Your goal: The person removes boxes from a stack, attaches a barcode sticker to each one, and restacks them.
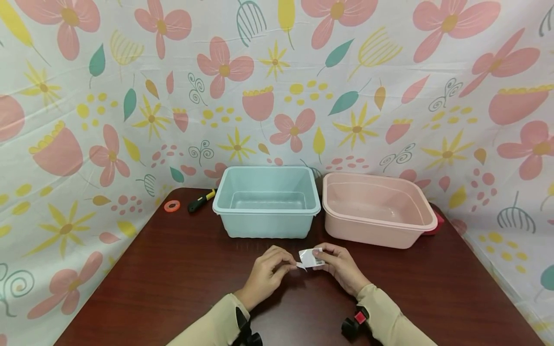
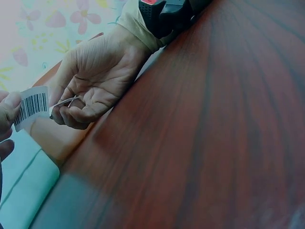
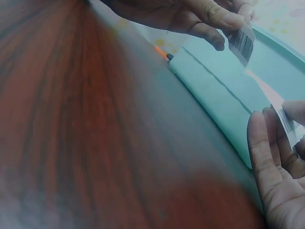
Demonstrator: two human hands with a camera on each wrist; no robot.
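Just in front of the two tubs, white barcode labels (image 1: 310, 258) stretch between my hands. My left hand (image 1: 265, 274) pinches a narrow white end between thumb and fingertips. On the other side, my right hand (image 1: 343, 269) grips the larger white piece, thumb on top. In the right wrist view, a barcode label (image 3: 242, 44) shows at the left fingers and a second barcode piece (image 3: 287, 123) at the right hand, with a thin white strip between. Whether the pieces are joined, I cannot tell. The left wrist view shows a barcode label (image 2: 32, 106) at the left fingertips.
A light blue tub (image 1: 266, 223) and a pink tub (image 1: 372, 229) stand side by side at the back. Left of them lie an orange ring (image 1: 171, 206) and a tool with a dark and yellow handle (image 1: 201, 201). Something red (image 1: 434, 225) pokes out behind the pink tub.
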